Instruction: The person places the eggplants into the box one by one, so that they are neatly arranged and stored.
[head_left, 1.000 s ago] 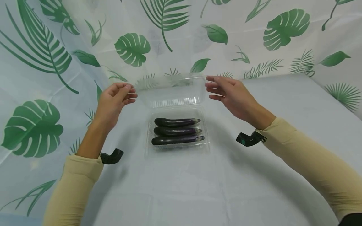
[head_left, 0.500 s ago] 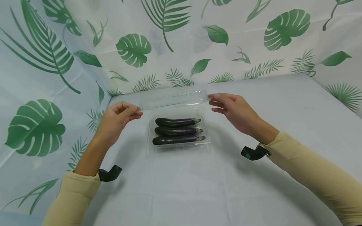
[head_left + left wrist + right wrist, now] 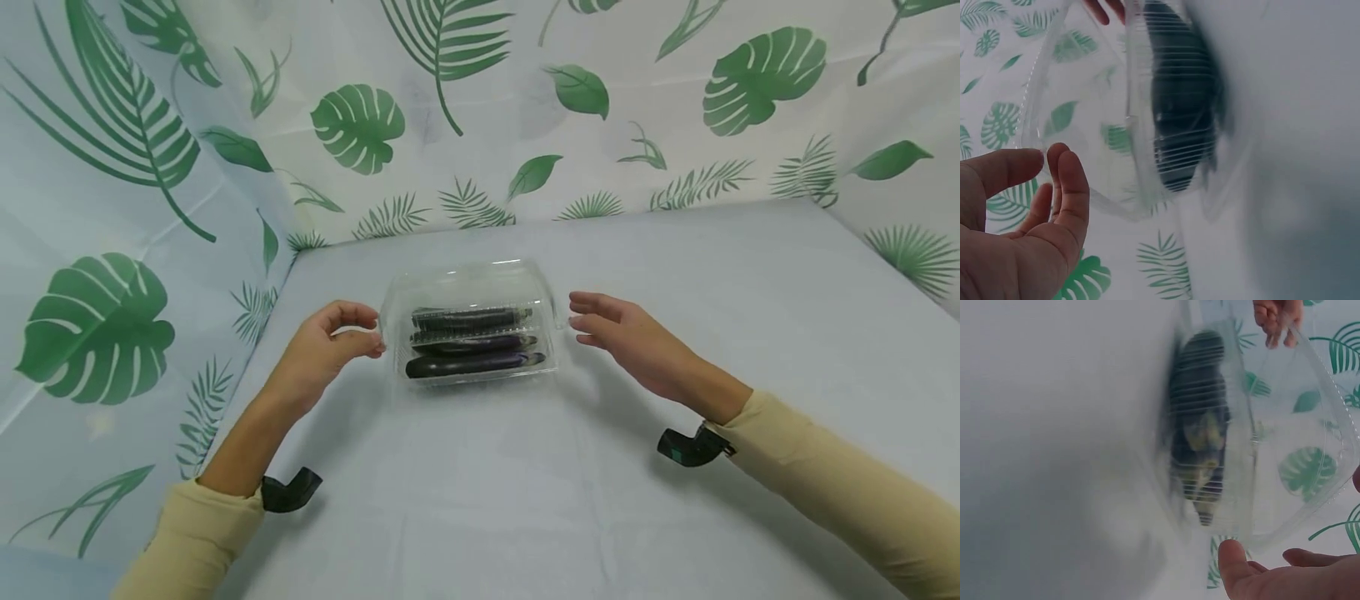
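A clear plastic clamshell box [image 3: 551, 358] stands mid-table in the head view, holding three dark purple eggplants [image 3: 476, 364] side by side. Its hinged lid [image 3: 472, 283] leans forward at a tilt, and the ridged lid panel overlaps the rear eggplants. At the lid's left edge, my left hand [image 3: 330, 346] pinches the plastic between thumb and fingertips; the left wrist view shows this lid edge [image 3: 1032, 119] close up. My right hand [image 3: 633, 342] is beside the lid's right edge, fingers extended toward it. In the right wrist view its thumb [image 3: 1235, 569] lies right by the lid's lower edge.
A pale grey cloth [image 3: 495, 483] covers the table. Behind it and on the left hang white sheets [image 3: 465, 92] printed with green leaves. A small black wrist camera [image 3: 288, 492] sits at the left cuff, another black camera [image 3: 690, 447] at the right.
The lid has swung from upright behind the box forward and down over the eggplants. Both hands have come down and toward me with it; the right fingers now stand slightly off the edge.
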Action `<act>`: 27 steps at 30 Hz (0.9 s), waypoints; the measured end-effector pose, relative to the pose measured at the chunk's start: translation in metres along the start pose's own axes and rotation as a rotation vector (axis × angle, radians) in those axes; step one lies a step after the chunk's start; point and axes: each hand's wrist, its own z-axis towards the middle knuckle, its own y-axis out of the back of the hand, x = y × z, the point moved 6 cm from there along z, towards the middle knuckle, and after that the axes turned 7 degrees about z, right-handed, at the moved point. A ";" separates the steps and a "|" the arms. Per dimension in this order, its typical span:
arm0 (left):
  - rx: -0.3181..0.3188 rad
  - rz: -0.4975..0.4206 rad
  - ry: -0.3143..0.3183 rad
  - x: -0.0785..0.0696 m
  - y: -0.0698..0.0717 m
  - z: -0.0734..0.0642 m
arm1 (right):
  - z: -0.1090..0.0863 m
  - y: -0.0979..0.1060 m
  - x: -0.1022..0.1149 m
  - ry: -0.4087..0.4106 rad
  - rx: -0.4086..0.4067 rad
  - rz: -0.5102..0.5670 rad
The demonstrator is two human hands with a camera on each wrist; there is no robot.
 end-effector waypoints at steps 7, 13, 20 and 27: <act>0.008 0.103 0.096 0.019 -0.013 -0.003 | 0.002 -0.004 -0.017 -0.011 0.010 -0.032; 0.021 0.114 0.164 0.031 -0.021 -0.004 | 0.004 -0.010 -0.028 -0.056 0.030 -0.016; 0.121 -0.003 0.246 0.041 -0.027 -0.006 | 0.004 -0.015 -0.038 -0.159 0.087 0.120; 0.221 -0.169 0.255 0.048 -0.035 -0.010 | 0.002 -0.020 -0.039 -0.196 0.116 0.250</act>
